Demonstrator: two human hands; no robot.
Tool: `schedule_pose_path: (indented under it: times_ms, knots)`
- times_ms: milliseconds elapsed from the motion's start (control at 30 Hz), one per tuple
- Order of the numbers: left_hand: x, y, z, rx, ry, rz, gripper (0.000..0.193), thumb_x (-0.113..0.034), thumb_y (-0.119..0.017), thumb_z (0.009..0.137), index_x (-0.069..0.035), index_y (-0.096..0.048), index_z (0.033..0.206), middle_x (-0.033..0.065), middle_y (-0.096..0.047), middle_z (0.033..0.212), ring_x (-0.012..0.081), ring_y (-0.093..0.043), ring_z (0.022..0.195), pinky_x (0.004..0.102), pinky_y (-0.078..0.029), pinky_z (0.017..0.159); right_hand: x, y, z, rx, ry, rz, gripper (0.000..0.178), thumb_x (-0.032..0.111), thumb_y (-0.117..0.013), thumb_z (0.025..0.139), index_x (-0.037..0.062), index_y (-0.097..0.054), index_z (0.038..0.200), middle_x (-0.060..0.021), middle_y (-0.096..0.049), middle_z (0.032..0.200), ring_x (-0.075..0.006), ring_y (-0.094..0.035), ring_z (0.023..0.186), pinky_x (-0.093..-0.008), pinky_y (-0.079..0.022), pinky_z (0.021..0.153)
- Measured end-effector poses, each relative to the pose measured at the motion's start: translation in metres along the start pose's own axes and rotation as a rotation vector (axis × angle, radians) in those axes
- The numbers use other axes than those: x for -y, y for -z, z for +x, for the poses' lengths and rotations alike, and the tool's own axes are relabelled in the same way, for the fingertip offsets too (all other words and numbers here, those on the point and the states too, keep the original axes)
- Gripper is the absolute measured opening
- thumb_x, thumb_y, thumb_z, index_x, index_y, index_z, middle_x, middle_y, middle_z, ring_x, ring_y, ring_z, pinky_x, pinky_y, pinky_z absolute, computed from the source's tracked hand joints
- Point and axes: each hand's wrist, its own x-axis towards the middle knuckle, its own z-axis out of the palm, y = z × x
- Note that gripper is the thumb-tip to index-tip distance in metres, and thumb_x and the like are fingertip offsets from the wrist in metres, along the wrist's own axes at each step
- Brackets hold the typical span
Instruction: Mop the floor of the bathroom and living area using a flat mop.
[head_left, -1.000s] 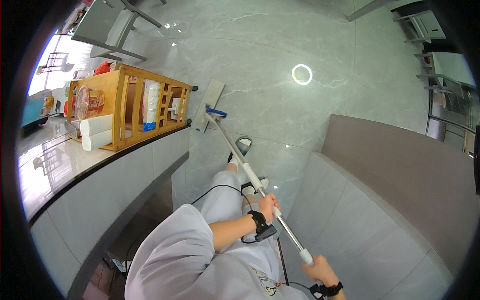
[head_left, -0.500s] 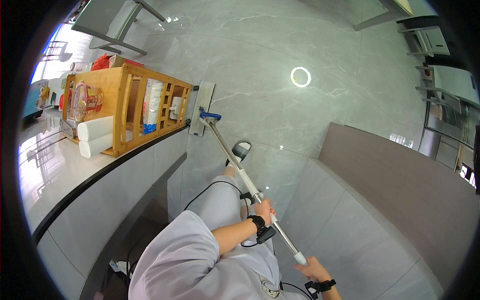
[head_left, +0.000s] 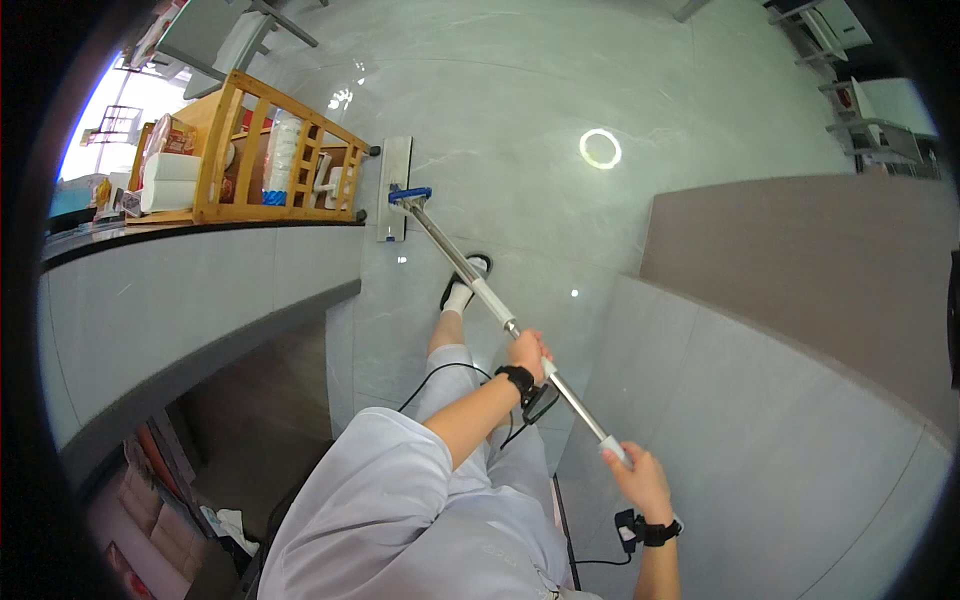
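A flat mop with a silver and white pole slants across the middle of the view. My left hand is wrapped round the pole partway down, and my right hand grips its white upper end. At the far end, the pale rectangular mop head with a blue joint lies flat on the grey tiled floor. It sits just right of the wheels of a wooden rack. My foot in a dark slipper is beside the pole. Each of my wrists wears a black band with a cable.
The wooden rack, holding packs and white rolls, borders the left side, above a low grey tiled wall. A brown-topped partition rises on the right. A grey chair is at the far left, and more furniture stands far right.
My right hand has come up and forward with the pole's end. The mop head has shifted slightly forward along the rack. My view has moved, so the rack and partition appear turned.
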Motion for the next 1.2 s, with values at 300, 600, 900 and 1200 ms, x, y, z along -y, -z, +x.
schedule_pose_path:
  times_ms: [300, 600, 900, 1200]
  knots:
    - [0.105, -0.06, -0.027, 0.204, 0.073, 0.096, 0.011, -0.013, -0.049, 0.075, -0.002, -0.049, 0.076, 0.0028, -0.036, 0.051, 0.0148, -0.037, 0.04, 0.0315, -0.035, 0.037, -0.062, 0.029, -0.055, -0.164, -0.134, 0.013, 0.044, 0.045, -0.058, 0.079, 0.0028, -0.062, 0.092, -0.0171, -0.061, 0.07, -0.0331, -0.06, 0.068, -0.0383, -0.045, 0.06]
    - [0.149, -0.082, -0.052, 0.191, 0.015, 0.515, 0.014, -0.01, -0.049, 0.074, 0.002, -0.047, 0.068, 0.0078, -0.041, 0.051, 0.0185, -0.042, 0.038, 0.035, -0.037, 0.035, -0.09, -0.012, -0.085, -0.232, -0.355, 0.322, 0.036, 0.038, -0.057, 0.085, 0.0031, -0.056, 0.078, 0.0013, -0.043, 0.047, -0.0072, -0.037, 0.035, -0.0239, -0.029, 0.034]
    - [0.149, -0.075, -0.039, 0.109, -0.071, 0.918, 0.015, -0.009, -0.049, 0.072, 0.005, -0.048, 0.067, 0.0117, -0.047, 0.052, 0.0222, -0.048, 0.039, 0.0365, -0.04, 0.035, -0.062, -0.04, -0.091, -0.036, -0.654, 0.912, 0.038, 0.043, -0.054, 0.086, 0.0046, -0.056, 0.084, 0.0006, -0.044, 0.049, -0.007, -0.038, 0.035, -0.0223, -0.03, 0.033]
    - [0.136, -0.053, -0.017, 0.038, -0.379, 1.365, 0.016, -0.008, -0.051, 0.074, 0.008, -0.05, 0.074, 0.0184, -0.056, 0.06, 0.0284, -0.06, 0.048, 0.0374, -0.048, 0.039, -0.06, -0.075, -0.075, 0.253, -0.665, 1.407, 0.043, 0.047, -0.046, 0.089, 0.0044, -0.053, 0.086, -0.0017, -0.041, 0.049, -0.0081, -0.034, 0.036, -0.0221, -0.028, 0.034]
